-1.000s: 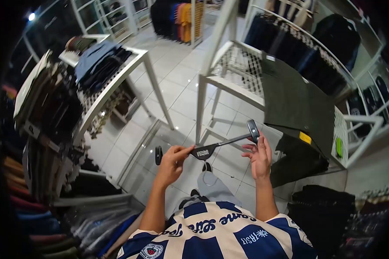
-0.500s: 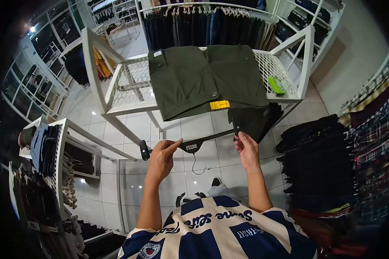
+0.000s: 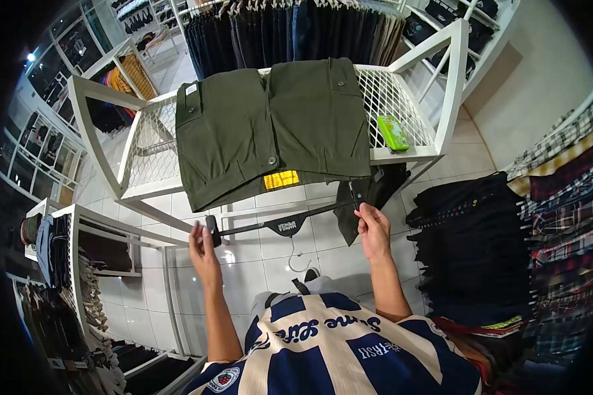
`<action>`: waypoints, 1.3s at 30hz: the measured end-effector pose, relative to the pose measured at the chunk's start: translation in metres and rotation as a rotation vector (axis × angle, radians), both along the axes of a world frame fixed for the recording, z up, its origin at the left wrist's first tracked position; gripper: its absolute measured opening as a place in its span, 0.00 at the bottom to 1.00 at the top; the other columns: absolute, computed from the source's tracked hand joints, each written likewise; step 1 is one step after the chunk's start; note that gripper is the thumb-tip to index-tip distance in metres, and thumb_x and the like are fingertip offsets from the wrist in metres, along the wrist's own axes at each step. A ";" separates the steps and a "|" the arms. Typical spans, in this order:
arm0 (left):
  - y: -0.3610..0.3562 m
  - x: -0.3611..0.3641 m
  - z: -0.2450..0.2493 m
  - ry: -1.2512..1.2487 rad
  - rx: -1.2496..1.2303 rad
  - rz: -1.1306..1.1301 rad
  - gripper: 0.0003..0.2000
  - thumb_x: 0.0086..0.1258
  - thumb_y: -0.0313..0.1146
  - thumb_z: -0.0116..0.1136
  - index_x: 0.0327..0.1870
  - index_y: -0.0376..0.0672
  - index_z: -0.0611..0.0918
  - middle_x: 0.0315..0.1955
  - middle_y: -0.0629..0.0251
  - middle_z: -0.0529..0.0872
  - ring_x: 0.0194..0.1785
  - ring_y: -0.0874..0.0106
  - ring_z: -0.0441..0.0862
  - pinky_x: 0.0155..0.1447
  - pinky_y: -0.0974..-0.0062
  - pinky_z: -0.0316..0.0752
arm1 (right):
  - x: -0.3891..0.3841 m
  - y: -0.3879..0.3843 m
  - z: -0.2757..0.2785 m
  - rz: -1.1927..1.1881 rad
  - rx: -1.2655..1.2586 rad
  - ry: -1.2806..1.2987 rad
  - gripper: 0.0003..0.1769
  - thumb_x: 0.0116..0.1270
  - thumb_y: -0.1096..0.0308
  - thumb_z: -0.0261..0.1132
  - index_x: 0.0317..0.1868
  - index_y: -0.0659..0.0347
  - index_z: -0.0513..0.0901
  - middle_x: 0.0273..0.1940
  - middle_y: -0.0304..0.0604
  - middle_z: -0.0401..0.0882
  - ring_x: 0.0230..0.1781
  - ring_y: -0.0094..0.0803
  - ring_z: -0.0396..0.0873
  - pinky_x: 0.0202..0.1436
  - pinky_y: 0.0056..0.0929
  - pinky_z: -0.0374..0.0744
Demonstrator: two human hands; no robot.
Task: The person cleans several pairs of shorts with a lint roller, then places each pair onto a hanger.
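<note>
A black hanger (image 3: pixel 286 224) with white lettering and a metal hook pointing toward me spans both hands. My left hand (image 3: pixel 206 249) pinches the clip at its left end. The clip at the right end is between the thumb and fingers of my right hand (image 3: pixel 371 227). Just beyond the hanger, dark green trousers (image 3: pixel 310 112) lie over a white mesh rack, the waistband edge facing me. A button and a yellow label (image 3: pixel 281 180) show at the waistband. Part of the green cloth hangs below the rack near my right hand.
On the white mesh rack (image 3: pixel 418 122) lies a bright green packet (image 3: pixel 393 133). Dark garments (image 3: pixel 471 243) and plaid shirts (image 3: pixel 566 243) hang at the right. A white shelf frame (image 3: pixel 128 230) with folded clothes is at the left. Trousers (image 3: pixel 290 36) hang behind the rack.
My left hand has moved outward from the hanger's bar to its left clip. My right hand stays at the right clip. The whole view has shifted, with the rack and trousers further left.
</note>
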State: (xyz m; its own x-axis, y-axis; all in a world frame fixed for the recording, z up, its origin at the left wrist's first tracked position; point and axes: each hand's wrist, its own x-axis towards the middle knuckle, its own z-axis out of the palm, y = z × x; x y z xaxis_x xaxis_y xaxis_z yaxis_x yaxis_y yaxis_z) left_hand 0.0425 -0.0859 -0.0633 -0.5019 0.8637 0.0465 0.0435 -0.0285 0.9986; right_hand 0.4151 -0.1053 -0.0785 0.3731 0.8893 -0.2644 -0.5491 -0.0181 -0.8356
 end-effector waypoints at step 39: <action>0.004 -0.017 0.014 -0.291 -0.216 -0.313 0.19 0.79 0.39 0.64 0.62 0.35 0.82 0.43 0.60 0.91 0.44 0.74 0.90 0.43 0.80 0.81 | -0.135 -0.022 0.087 0.218 0.257 -0.808 0.09 0.73 0.67 0.71 0.38 0.66 0.85 0.25 0.29 0.78 0.22 0.11 0.67 0.25 0.17 0.65</action>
State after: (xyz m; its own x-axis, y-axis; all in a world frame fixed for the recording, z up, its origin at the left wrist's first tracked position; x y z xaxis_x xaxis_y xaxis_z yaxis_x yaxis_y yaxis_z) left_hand 0.0256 -0.0820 -0.0495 -0.1817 0.9499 -0.2544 -0.2166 0.2137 0.9526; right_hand 0.2802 -0.1276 0.0085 0.1748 0.9583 0.2262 0.2069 0.1888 -0.9600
